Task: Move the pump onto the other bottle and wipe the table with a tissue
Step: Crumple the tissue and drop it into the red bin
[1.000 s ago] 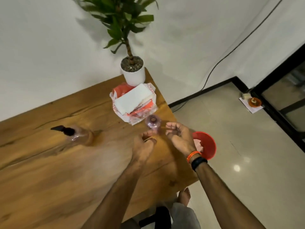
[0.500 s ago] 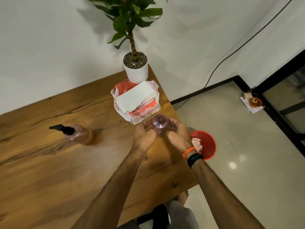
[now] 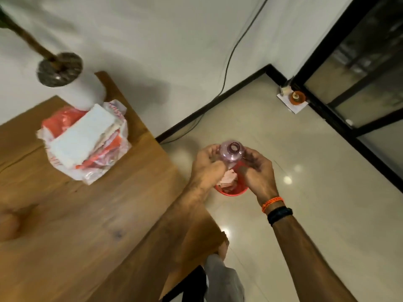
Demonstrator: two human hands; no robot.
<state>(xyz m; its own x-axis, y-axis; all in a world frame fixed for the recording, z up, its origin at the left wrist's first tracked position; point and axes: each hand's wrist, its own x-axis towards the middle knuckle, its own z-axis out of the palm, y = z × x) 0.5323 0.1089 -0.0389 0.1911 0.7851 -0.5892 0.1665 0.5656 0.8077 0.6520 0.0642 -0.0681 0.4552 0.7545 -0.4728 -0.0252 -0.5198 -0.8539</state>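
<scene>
Bottle point(image 3: 231, 153), pink and uncapped, is held beyond the surface point(image 3: 91, 225) edge, above a red bin point(image 3: 232, 191) on the floor. Tissue pack point(image 3: 84, 139) lies well apart. Left hand point(image 3: 208, 168) and right hand point(image 3: 256, 171) each close their grip around it.

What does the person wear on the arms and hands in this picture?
Both forearms are bare, with no sleeves and no gloves. The right hand has two bands at its wrist: a thin orange band and, just behind it, a wider black band. The left hand and its wrist carry nothing visible.
</scene>
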